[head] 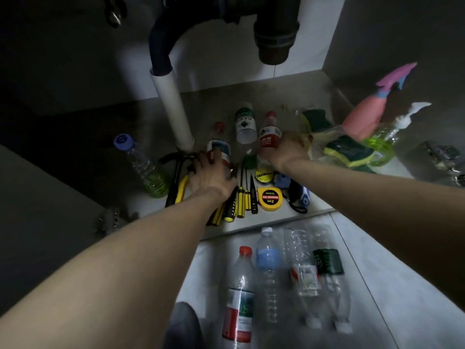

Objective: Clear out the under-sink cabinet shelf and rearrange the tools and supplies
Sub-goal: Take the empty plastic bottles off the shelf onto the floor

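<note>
left hand (210, 176) gripping blue-labelled bottle (218, 149), right hand (289, 148) gripping red-labelled bottle (269, 133), cabinet shelf (251, 96)

screwdriver handles (226, 210) partly under forearm, spray bottle (364, 119) blurred

A dark curved drain hose (161, 39) drops into a white upright pipe (172, 109) at the back of the cabinet. Beside it hangs a dark drain trap (274, 34) before the pale tiled wall (309, 28). A grey-clad knee (182, 326) shows at the bottom edge.
</note>
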The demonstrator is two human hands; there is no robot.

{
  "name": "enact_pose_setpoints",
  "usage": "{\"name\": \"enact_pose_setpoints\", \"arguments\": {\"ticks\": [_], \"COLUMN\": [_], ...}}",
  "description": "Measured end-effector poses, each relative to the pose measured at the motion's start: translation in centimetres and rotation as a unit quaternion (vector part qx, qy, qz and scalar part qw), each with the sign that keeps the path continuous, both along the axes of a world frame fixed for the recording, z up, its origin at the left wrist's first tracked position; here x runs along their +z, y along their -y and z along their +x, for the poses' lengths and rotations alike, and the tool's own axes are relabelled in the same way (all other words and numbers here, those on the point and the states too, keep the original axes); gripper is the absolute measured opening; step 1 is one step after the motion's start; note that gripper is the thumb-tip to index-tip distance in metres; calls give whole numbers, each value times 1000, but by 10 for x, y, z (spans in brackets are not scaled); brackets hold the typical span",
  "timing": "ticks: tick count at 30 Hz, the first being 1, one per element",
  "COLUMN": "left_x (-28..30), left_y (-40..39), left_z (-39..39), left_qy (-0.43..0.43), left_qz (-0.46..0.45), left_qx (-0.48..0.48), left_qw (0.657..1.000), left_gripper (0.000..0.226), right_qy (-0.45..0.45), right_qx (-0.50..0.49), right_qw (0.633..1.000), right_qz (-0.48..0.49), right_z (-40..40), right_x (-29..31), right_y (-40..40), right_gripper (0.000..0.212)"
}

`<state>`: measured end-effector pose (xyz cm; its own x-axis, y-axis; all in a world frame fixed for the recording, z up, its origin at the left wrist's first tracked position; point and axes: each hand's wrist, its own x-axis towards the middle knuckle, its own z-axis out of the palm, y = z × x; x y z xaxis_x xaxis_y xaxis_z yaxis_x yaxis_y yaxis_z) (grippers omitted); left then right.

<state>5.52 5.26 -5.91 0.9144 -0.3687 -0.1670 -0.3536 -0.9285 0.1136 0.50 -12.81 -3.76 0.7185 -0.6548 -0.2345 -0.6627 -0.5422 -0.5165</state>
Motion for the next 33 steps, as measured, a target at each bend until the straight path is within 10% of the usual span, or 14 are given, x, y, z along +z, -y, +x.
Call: {"name": "enact_pose_setpoints", "arguments": {"ticks": [18, 24, 28, 33], "left_x": [65, 59, 40, 19], "left_y": [-27, -55, -94, -126], "left_z": [-80, -181, -237, -304], "left_qy": [68, -115, -217, -232], "left_qz": [-219, -310, -218, -124], "left_qx": [22, -69, -76, -139], "left_qw": [973, 941, 949, 955], "left_gripper": [57, 68, 102, 84], "right_qy": [175, 167, 106, 67], "right_qx": [-29, -54, -92, -112], "right_qw": [978, 979, 986, 984], "right_qz": [107, 105, 86, 122], "right_z": [-148, -261, -326, -385], "right_x": [57, 79, 86, 77], "right_y": [10, 13, 18, 11], "right_gripper": [72, 61, 57, 60]}}
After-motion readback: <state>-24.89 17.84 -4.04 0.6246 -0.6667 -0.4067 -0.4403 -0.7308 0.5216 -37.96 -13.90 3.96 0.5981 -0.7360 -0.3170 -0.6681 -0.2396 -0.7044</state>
